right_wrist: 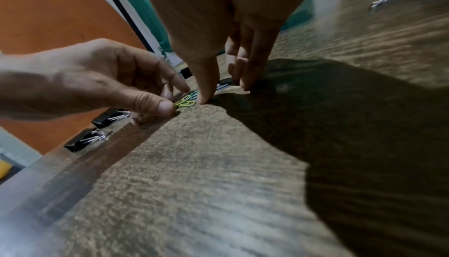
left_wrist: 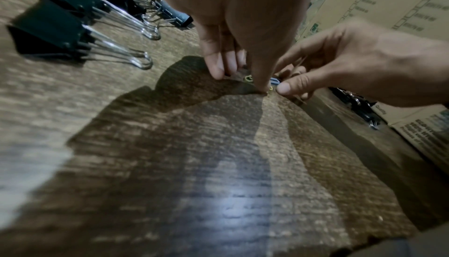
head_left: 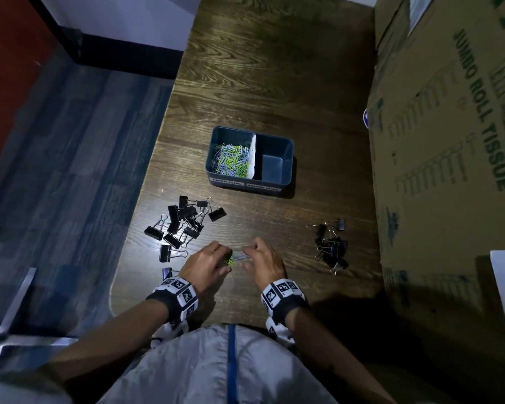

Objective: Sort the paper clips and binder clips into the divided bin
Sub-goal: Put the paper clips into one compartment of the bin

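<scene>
The dark blue divided bin (head_left: 286,147) stands mid-table; its left compartment holds a heap of green and lilac paper clips (head_left: 233,161), and its right compartment is bare. Black binder clips lie in a pile at the left (head_left: 184,221) and in a smaller pile at the right (head_left: 331,247). At the near edge both hands meet over a few loose paper clips (head_left: 231,260). My left hand (head_left: 225,258) pinches green and yellow paper clips (right_wrist: 185,103) against the table. My right hand (head_left: 250,256) pinches a bluish paper clip (left_wrist: 275,81) between thumb and fingers.
A large cardboard box (head_left: 449,141) printed "JUMBO ROLL TISSUE" walls off the table's right side. The wooden table's left edge (head_left: 158,158) drops to a blue floor. One binder clip (head_left: 167,272) lies by my left wrist.
</scene>
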### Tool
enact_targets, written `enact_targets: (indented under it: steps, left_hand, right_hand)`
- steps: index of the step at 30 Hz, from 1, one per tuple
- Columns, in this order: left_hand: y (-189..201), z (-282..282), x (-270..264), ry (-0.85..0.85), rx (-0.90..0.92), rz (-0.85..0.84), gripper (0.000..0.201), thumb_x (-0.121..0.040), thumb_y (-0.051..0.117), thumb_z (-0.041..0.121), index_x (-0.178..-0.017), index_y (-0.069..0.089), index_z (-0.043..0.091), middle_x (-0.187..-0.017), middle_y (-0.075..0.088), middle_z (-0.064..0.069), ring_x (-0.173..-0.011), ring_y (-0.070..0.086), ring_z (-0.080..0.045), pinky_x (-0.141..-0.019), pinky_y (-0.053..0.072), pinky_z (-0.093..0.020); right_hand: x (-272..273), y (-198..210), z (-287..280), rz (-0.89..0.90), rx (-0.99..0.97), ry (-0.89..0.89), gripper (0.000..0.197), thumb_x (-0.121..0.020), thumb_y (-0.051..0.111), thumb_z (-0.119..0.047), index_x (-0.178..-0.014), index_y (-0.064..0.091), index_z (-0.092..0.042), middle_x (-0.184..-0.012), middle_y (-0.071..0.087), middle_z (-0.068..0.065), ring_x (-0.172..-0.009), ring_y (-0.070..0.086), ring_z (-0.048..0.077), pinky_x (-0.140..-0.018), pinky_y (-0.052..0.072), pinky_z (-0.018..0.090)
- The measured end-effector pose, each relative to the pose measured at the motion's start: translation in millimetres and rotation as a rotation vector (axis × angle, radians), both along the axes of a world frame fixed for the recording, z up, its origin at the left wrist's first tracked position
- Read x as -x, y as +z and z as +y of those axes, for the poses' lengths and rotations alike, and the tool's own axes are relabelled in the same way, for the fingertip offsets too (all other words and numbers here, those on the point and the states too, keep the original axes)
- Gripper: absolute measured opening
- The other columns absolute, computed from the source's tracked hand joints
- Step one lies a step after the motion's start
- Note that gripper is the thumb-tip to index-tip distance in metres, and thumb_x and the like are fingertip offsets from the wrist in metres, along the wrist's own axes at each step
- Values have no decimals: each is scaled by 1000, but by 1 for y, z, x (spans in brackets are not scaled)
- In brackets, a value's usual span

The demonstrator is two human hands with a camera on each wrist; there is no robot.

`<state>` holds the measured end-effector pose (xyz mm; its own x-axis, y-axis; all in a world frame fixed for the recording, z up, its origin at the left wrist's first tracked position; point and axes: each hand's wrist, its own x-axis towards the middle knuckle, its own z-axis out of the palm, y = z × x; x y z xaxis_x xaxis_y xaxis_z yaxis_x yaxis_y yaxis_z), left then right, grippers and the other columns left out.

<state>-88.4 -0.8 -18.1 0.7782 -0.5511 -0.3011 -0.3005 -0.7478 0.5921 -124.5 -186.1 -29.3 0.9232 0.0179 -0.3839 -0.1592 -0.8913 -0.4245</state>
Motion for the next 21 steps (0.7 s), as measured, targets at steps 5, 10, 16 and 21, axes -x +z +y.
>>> enact_targets:
  steps: [5, 10, 16, 21]
  left_hand:
    - [1, -11, -1, -57, -30, -83, 25, -79, 74, 14, -103, 68, 11, -91, 61, -6, -73, 61, -23, -59, 54, -30]
    - [7, -23, -8, -65, -156, -41, 19, -74, 67, 8, -93, 65, 10, -91, 59, -7, -78, 60, -26, -66, 49, -32]
    - [17, -37, -22, 58, -244, 99, 10, -81, 65, 11, -91, 67, 9, -97, 64, -14, -90, 63, -33, -77, 50, -35]
    - [15, -46, -25, 8, -328, 83, 20, -82, 62, 8, -101, 69, 9, -105, 62, -14, -97, 63, -32, -82, 49, -34]
  right_hand:
    - [-7, -5, 7, -26, 43, 45, 6, -88, 68, -18, -86, 73, -16, -94, 54, 0, -96, 57, 25, -68, 49, 35]
    - [-13, -1, 10, 35, 82, 16, 6, -87, 64, -13, -83, 68, -16, -102, 58, 3, -102, 57, 28, -76, 54, 41]
    - [-20, 5, 12, 108, 135, -11, 12, -94, 56, -16, -97, 67, -13, -119, 54, 8, -116, 50, 30, -90, 50, 45]
    - [-21, 9, 16, 134, 140, 28, 12, -93, 54, -14, -98, 65, -14, -117, 57, 9, -111, 56, 33, -88, 52, 45]
